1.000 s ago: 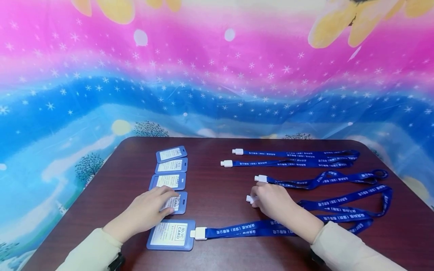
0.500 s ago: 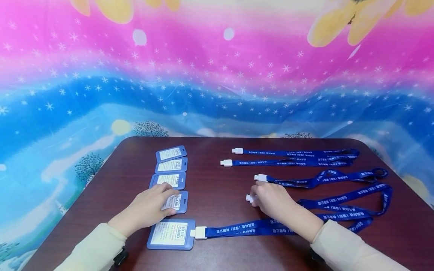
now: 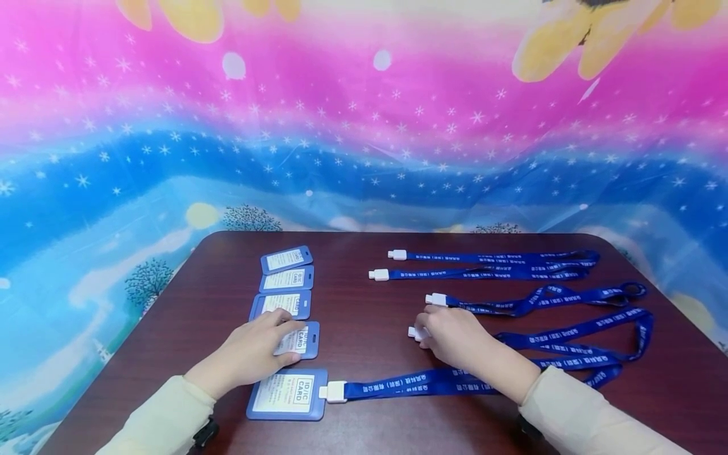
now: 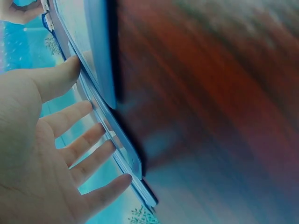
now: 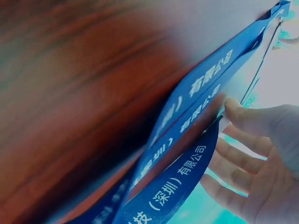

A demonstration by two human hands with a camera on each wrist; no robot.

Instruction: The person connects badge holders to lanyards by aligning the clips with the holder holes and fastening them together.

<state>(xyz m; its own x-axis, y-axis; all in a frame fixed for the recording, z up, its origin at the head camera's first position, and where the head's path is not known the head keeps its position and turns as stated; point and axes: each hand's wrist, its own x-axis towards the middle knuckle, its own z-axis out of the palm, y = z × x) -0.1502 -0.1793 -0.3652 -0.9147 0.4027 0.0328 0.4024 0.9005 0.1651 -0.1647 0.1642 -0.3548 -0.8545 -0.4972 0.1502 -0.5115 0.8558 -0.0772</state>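
Observation:
My left hand (image 3: 258, 347) lies over a blue badge holder (image 3: 311, 344), its fairly straight, spread fingers touching it and its thumb at the near edge. In the left wrist view my left hand's fingers (image 4: 72, 126) meet the edges of the holders. My right hand (image 3: 455, 333) pinches the white clip (image 3: 414, 333) of a blue lanyard; in the right wrist view its strap (image 5: 187, 172) runs from the fingers. Nearest the person, another badge holder (image 3: 284, 395) is joined to the white clip (image 3: 337, 392) of a lanyard (image 3: 392, 387).
Three more badge holders (image 3: 287, 258) sit in a column behind the left hand, the back ones overlapping. Behind the right hand, three lanyards (image 3: 500, 273) stretch rightward with white clips facing left. A dark wood table (image 3: 352, 335) bears everything; a printed cloth (image 3: 364, 126) hangs behind.
My left hand has slid slightly right, and the badge holder beneath it has moved along. My right hand has barely shifted, a touch leftward with the clip.

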